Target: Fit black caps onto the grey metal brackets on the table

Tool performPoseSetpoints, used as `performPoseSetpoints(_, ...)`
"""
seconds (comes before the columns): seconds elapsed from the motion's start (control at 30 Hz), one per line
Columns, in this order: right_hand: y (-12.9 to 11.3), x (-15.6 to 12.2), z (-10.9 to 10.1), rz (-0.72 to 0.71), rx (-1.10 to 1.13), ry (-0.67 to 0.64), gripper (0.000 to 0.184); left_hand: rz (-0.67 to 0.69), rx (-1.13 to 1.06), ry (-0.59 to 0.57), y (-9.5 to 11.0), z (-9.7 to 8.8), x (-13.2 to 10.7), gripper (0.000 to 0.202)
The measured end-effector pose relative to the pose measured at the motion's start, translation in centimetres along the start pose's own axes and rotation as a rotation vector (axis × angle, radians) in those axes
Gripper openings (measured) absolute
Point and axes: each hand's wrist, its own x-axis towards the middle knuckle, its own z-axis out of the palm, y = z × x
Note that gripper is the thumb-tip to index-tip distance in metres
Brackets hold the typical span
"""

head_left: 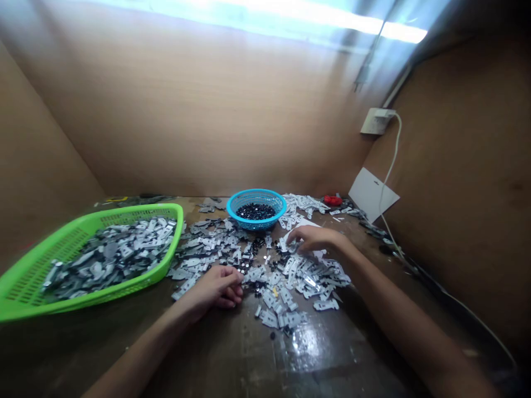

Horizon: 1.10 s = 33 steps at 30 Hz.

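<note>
Reaching over the loose heap of stamped metal brackets [296, 282] on the workbench [199, 354] — right hand [315, 239] fingers spread low, left hand [218, 287] curled at the heap's edge, any grip hidden — thin, stiff, light-looking pieces, seemingly best taken by their edges.

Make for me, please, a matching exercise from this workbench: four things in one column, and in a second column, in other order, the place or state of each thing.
Things:
1. Green plastic tray
2. Blue round basket
3. White cord
4. Right hand

Places or states:
A. Holds small black pieces
B. Holds many grey metal pieces
C. Runs down along the right wall
D. Rests on scattered metal pieces

Pairs: 1-B, 2-A, 3-C, 4-D
</note>
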Motion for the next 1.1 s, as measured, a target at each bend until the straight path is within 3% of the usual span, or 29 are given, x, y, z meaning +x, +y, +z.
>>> performPoseSetpoints(0.1,-0.3,-0.2,-0.2,0.037,0.038,-0.022,0.049,0.006,-0.002,-0.009,-0.1,0.0,0.0,0.033)
performPoseSetpoints(0.33,0.6,0.3,0.3,0.121,-0.037,0.130,0.039,0.008,-0.009,-0.016,-0.1,-0.1,0.0,0.033)
performPoseSetpoints(0.47,0.9,0.5,0.3,0.116,-0.037,0.177,0.023,0.004,-0.023,-0.012,0.0,0.0,-0.1,0.031)
performPoseSetpoints(0.67,-0.3,-0.1,-0.7,0.059,-0.004,0.298,0.015,0.007,-0.040,-0.003,0.2,-0.1,0.0,0.029)
performPoseSetpoints(0.73,-1.1,-0.3,-1.0,0.012,0.092,0.340,0.017,0.005,-0.055,0.010,0.2,-0.1,0.0,0.028)
performPoseSetpoints(0.83,-2.7,-0.5,-0.9,-0.085,0.461,0.369,0.021,-0.005,-0.072,0.031,0.2,-0.1,0.0,0.027)
performPoseSetpoints(0.93,-4.7,-0.5,-0.4,-0.165,0.775,0.303,0.024,-0.009,-0.075,0.047,0.2,0.0,0.0,0.027)
performPoseSetpoints(1.03,-6.6,-0.3,0.3,-0.200,0.862,0.189,0.026,-0.003,-0.077,0.059,0.2,0.1,-0.1,0.027)
performPoseSetpoints(1.1,-7.6,0.0,0.7,-0.182,0.822,0.197,0.026,-0.001,-0.075,0.062,0.3,0.1,-0.2,0.026)
